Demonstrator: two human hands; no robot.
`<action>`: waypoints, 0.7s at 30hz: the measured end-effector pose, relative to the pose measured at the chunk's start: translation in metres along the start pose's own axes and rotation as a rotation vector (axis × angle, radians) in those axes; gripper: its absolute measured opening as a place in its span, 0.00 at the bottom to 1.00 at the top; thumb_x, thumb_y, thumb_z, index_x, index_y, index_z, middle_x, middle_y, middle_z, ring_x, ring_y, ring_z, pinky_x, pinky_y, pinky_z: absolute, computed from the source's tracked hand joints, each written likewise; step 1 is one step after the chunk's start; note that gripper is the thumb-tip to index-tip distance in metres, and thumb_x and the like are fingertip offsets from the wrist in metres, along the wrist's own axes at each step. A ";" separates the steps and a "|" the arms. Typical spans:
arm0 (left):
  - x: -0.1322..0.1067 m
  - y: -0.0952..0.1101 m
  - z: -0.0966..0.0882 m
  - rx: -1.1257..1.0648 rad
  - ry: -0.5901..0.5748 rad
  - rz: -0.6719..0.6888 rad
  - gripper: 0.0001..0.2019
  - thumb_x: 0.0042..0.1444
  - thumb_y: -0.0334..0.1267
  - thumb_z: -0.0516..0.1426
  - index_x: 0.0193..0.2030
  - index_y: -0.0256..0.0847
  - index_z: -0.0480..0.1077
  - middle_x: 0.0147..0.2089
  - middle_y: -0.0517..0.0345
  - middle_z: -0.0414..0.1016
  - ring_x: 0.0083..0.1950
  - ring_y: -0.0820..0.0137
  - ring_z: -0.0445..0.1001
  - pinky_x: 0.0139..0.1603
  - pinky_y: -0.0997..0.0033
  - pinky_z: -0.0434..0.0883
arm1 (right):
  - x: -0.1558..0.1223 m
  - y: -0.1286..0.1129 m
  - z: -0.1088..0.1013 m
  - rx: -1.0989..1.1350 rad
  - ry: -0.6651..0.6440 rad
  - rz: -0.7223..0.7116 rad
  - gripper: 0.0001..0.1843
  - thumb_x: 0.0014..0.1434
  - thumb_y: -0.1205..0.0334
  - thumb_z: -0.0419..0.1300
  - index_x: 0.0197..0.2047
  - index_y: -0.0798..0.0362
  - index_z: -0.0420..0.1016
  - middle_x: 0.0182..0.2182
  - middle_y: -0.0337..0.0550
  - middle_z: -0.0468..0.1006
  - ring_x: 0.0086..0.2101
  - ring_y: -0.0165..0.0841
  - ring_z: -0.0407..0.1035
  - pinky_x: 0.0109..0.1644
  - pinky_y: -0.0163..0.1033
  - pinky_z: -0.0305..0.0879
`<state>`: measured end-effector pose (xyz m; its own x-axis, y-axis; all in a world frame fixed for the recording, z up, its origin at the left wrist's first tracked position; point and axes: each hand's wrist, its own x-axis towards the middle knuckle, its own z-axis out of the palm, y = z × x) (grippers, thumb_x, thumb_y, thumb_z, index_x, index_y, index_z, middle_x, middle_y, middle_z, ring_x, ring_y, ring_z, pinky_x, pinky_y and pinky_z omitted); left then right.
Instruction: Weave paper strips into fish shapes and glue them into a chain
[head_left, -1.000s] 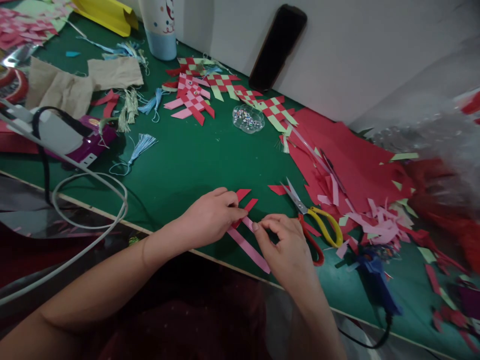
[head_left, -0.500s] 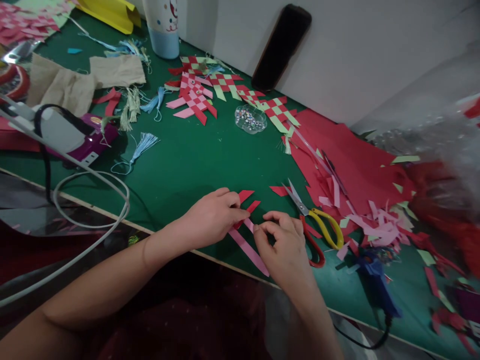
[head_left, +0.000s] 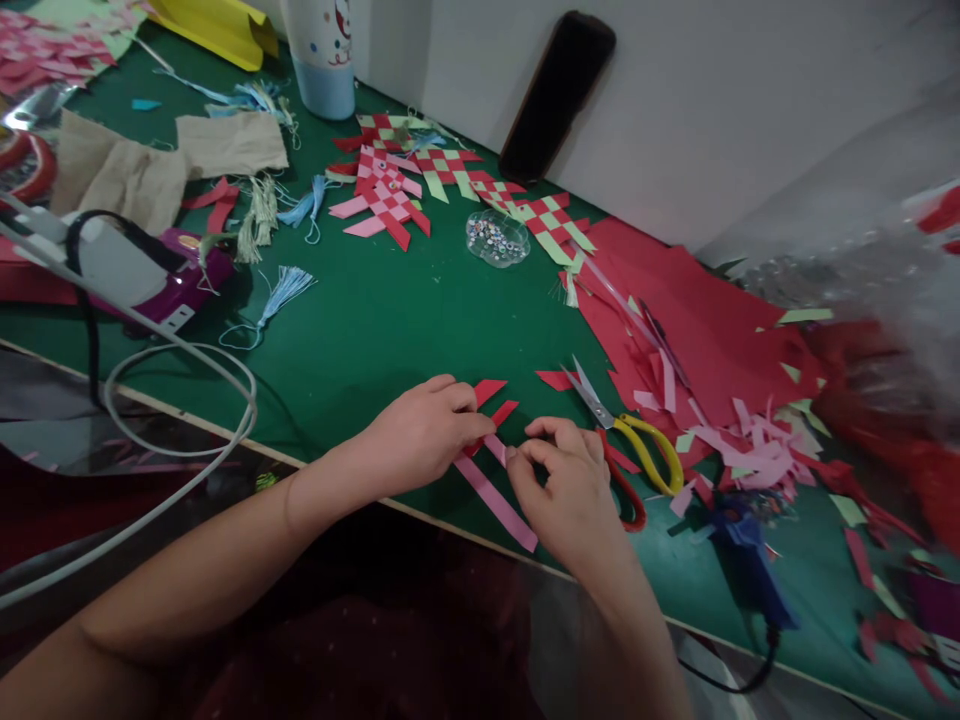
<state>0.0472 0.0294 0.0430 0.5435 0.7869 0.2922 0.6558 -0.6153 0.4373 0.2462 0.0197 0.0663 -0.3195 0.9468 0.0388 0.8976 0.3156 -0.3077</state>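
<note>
**Fine work where red meets pink**

At the near edge of a green table [head_left: 375, 330], we see the left hand [head_left: 424, 432] with its fingertips closed over gathered red paper strips [head_left: 505, 412], while the right hand [head_left: 568, 490] pinches the end of a short pink paper strip [head_left: 495, 447] between thumb and forefinger. As we judge it, this moment asks for a firm, flat left hold and a light right touch: any pull should follow the strip's own line, since a sideways tug could crease the paper or slide the layers apart. The short strip spans the gap between the two grips, one end running under the left fingertips, the other at the right thumb. Two red tips jut out past the left hand on its far side. A long pink paper strip [head_left: 496, 505] slants from beneath that hand toward the table's edge, its free end just beside the right hand, where we would mind it against bending. Fingers hide the place where the strips meet, so we cannot tell how snugly they sit. Scissors [head_left: 603, 416] lie spread beside the right hand.
</note>
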 end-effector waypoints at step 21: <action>0.000 0.004 -0.008 0.040 -0.044 0.025 0.13 0.63 0.32 0.51 0.46 0.37 0.77 0.37 0.51 0.71 0.38 0.67 0.68 0.46 0.64 0.69 | 0.000 -0.006 0.002 -0.147 0.028 0.003 0.14 0.56 0.57 0.60 0.20 0.49 0.72 0.42 0.43 0.73 0.43 0.43 0.61 0.42 0.49 0.57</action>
<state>0.0461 0.0273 0.0516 0.5820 0.7689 0.2648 0.6615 -0.6370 0.3957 0.2402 0.0174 0.0667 -0.3097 0.9486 0.0656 0.9341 0.3164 -0.1654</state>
